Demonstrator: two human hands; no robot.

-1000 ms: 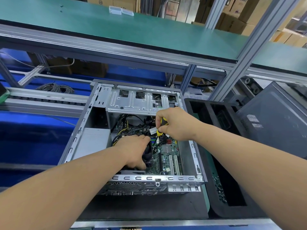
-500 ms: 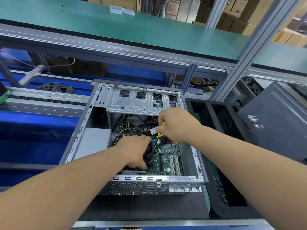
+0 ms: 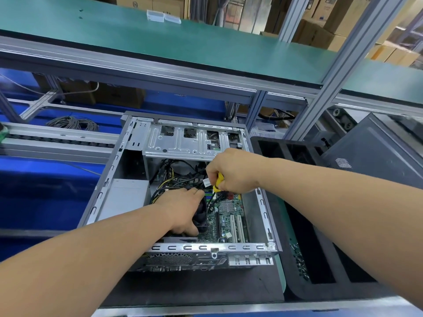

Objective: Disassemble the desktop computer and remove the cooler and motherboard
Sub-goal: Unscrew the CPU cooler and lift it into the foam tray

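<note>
Tray: black compartmented tray (image 3: 318,291), right of the grip.
Cable coil: grey bundle (image 3: 73,122), far left.
Boxes: cardboard boxes (image 3: 320,35), beyond.

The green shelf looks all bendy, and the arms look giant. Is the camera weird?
Yes: the head view is wide-angle, so the green shelf bows and the forearms balloon near the edges; light is bright and even, and the left hand and right hand look sharp.
</note>
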